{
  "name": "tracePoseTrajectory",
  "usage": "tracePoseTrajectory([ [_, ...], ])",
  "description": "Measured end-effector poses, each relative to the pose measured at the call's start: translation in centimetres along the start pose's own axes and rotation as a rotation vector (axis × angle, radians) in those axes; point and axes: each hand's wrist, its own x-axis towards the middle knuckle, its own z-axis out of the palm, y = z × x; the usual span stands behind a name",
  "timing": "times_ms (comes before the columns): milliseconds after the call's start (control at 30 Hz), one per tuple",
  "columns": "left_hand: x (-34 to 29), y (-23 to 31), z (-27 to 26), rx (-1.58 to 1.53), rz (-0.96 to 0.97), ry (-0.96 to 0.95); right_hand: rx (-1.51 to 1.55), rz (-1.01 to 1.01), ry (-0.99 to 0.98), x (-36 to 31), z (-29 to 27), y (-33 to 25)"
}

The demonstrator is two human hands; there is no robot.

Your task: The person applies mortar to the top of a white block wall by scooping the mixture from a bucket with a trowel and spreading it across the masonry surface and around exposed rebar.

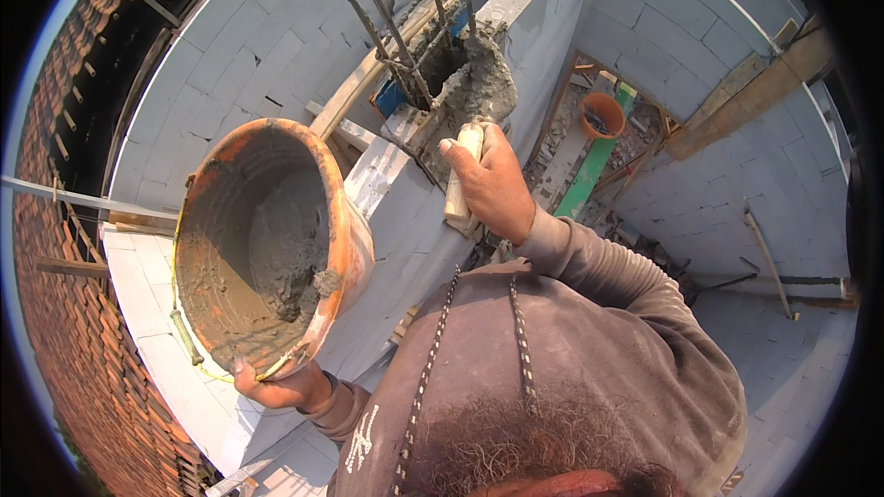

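Observation:
My left hand (287,389) grips the lower edge of an orange bucket (357,244), which is tipped so its mouth faces up toward me. Wet grey mortar (293,244) coats the inside and lies in a heap along the right. My right hand (502,186) is closed round the pale wooden handle of a trowel (465,166). Mortar covers its blade, so blade and heap are hard to tell apart. The trowel is beside a column opening (444,69) in the wall top, where steel bars (376,23) stand up.
White block walls (239,64) surround me, with a wooden plank (364,83) along the opening. Far below on the right, another orange bucket (601,116) stands near a green board (594,170) among rubble. A tiled roof (101,359) slopes away at left.

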Motion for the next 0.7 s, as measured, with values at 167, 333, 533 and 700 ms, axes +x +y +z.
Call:
tracePoseTrajectory([
  [167,-0.5,0.0,-0.2,-0.224,-0.250,0.003,-0.173,-0.108,-0.037,-0.7,0.3,-0.6],
  [333,0.1,1.1,-0.8,-0.296,-0.415,-0.046,-0.521,-0.346,-0.018,-0.9,-0.6,0.5],
  [533,2.9,3.3,-0.4,-0.740,-1.105,0.189,-1.116,-0.419,0.068,1.8,-5.3,4.0],
  [700,0.8,2.6,-1.0,-0.571,-0.787,0.033,-1.412,-0.638,0.097,-0.7,-10.8,6.1],
])
